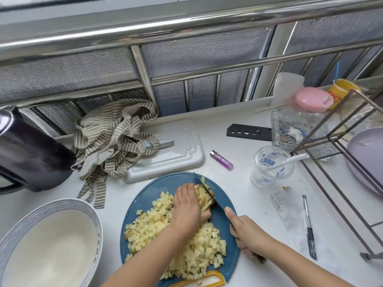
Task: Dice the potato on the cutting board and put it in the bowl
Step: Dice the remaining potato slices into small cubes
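Pale yellow potato dice (145, 224) heaped on round blue plastic cutting board (157, 185): light, wet, likely slippery, prone to scatter; scoop by handfuls or sweep off with blade. White ceramic bowl with blue-patterned rim (62, 201) just left of board, nothing in it. Right hand (246, 233) wrapped round handle of slim dark knife (209, 193), forefinger along spine. Left hand (187, 206) curled over firm uncut potato chunk (204, 198) at board's far side. Purple lighter (221, 160) and clear plastic cup (271, 166) beyond, apart.
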